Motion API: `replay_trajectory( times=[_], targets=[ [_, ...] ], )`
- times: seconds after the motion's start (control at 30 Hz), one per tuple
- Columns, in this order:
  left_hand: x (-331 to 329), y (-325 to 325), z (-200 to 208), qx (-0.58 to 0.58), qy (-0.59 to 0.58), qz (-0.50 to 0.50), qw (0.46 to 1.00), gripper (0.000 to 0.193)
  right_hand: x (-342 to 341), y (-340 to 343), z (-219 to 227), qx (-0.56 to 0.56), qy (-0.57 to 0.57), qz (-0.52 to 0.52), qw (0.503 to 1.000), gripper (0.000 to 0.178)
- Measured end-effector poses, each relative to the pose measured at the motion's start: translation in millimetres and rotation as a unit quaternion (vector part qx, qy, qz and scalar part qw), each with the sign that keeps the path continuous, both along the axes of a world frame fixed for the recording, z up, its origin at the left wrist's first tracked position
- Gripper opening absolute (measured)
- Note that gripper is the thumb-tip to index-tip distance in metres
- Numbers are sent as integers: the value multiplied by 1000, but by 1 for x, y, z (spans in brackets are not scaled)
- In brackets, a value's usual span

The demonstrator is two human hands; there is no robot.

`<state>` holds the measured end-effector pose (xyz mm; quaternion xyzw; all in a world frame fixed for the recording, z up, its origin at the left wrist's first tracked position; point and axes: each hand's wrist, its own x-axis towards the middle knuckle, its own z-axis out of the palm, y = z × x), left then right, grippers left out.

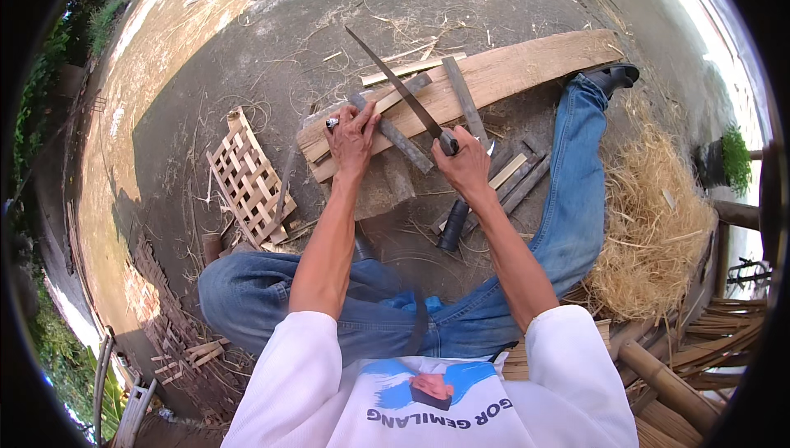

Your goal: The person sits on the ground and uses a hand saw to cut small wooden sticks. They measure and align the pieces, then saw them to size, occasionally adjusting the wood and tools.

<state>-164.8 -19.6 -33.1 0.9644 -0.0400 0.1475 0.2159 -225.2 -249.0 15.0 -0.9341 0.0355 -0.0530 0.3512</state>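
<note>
My right hand point(465, 160) is closed round the dark handle of a saw point(395, 82). Its long blade tapers away to the far left, over the plank. My left hand point(352, 137) presses down on a pale wooden strip point(397, 99), fingers bent over it. That strip lies on a broad wooden plank point(535, 69), propped at a slant in front of me. Dark flat sticks point(399, 142) cross the plank near my left hand, and another dark stick point(465, 94) lies across it farther right. A small blade tip point(491, 148) shows beside my right hand.
A woven lattice panel point(251, 176) lies at the left. Between my legs rest several sticks point(514, 181) and a black cylindrical handle point(452, 226). Shavings are heaped point(650, 226) at the right, beside my outstretched leg point(572, 176). Bamboo poles point(671, 382) stand at the lower right.
</note>
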Motion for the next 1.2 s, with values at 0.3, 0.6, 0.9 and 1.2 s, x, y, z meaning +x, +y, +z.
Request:
replay_trajectory(
  times=[0.3, 0.6, 0.9, 1.2],
  targets=[
    [8, 29, -1, -119, 62, -26, 991, 35, -5, 11, 2, 36, -19, -2, 999, 27],
    [20, 37, 13, 88, -114, 133, 981, 42, -4, 16, -3, 9, -48, -11, 999, 33],
    [25, -28, -3, 32, -66, 78, 994, 35, -14, 16, 4, 28, -16, -7, 999, 33],
    [18, -21, 4, -27, -55, -6, 998, 34, -15, 16, -6, 143, -132, 27, 981, 31]
  ],
)
